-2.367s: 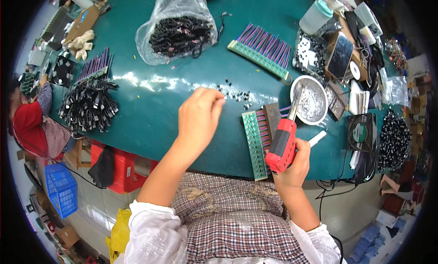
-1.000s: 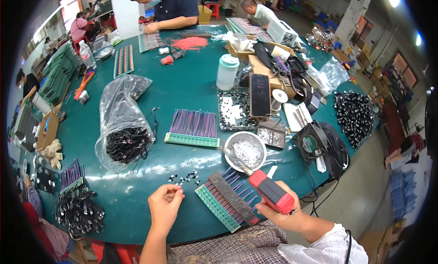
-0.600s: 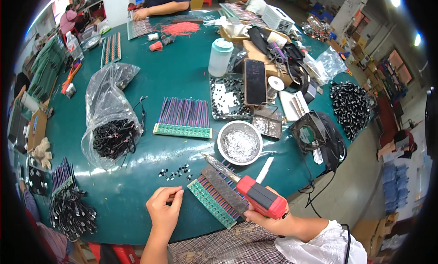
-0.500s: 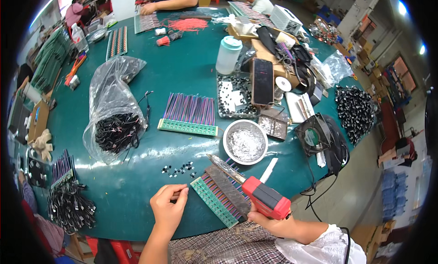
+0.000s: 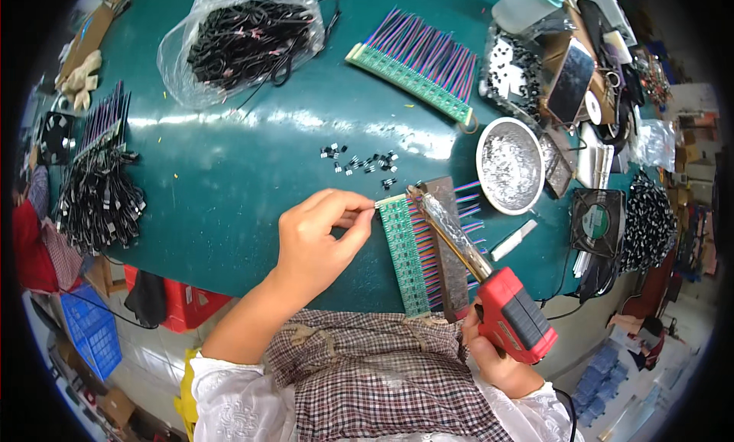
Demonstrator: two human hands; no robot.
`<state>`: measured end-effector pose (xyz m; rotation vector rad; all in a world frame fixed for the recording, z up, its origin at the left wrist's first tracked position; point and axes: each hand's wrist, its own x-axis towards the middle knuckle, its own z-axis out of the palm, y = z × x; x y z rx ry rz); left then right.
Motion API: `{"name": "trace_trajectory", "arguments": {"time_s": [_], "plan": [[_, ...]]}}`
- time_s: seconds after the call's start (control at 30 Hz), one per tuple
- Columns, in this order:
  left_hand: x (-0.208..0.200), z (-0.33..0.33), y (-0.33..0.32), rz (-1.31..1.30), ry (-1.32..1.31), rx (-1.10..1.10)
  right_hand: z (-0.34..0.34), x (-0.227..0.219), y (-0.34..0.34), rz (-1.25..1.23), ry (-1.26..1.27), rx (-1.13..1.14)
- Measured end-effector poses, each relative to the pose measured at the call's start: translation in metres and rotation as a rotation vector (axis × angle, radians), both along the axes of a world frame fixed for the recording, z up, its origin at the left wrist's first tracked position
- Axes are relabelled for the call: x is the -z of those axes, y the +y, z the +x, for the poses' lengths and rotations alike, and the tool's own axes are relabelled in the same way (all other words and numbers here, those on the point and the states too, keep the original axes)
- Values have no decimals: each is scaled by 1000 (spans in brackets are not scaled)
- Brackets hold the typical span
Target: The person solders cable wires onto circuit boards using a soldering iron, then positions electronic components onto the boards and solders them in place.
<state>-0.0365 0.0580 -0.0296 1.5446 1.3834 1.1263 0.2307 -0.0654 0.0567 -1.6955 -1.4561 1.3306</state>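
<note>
My left hand (image 5: 312, 239) is closed, thumb and forefinger pinched at the far left corner of a green circuit board panel (image 5: 405, 255); whatever is between the fingertips is too small to make out. Rows of coloured wires run rightward from the panel, under a dark flat bar (image 5: 447, 247). My right hand (image 5: 493, 358) grips a red and black soldering gun (image 5: 516, 316). Its long metal barrel slants over the bar, with the tip close to the panel's far end. Just beyond lie several small black-and-silver parts (image 5: 371, 164), loose on the green table (image 5: 229, 212).
A white-rimmed bowl (image 5: 480, 167) of silvery bits stands right of the panel, near a white stick (image 5: 514, 240). Farther back are another wired panel (image 5: 413, 82) and a plastic bag (image 5: 180, 71) of black cables. A small fan (image 5: 596, 222) stands right; bundled cables (image 5: 99, 201) lie left.
The view has tilted down and turned. My left hand has come to the panel's far corner, and the soldering gun's tip now sits nearer that end of the panel.
</note>
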Motion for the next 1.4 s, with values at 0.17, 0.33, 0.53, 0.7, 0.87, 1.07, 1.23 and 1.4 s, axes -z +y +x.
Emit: {"name": "trace_trajectory", "arguments": {"time_s": [0.17, 0.33, 0.53, 0.7, 0.87, 1.07, 1.23, 1.4], "plan": [[-2, 0, 2, 0, 2, 17, -8, 4, 5, 114, -240, -64], [3, -1, 0, 33, 31, 58, -6, 5, 10, 287, -368, -280], [5, -1, 2, 64, 58, 46, -8, 8, 10, 256, -301, -186], [7, -2, 2, 60, 40, 52, -7, 10, 10, 166, -264, -173], [9, -2, 1, 69, 31, 50, -7, 9, 12, 158, -284, -209], [13, 1, 2, 67, 29, 17, -9, 8, 14, 157, -326, -216], [14, -1, 2, 81, 26, 32, -6, 11, 10, 197, -371, -255], [14, -2, 2, 99, 46, 56, -3, 11, 5, 203, -337, -179]]}}
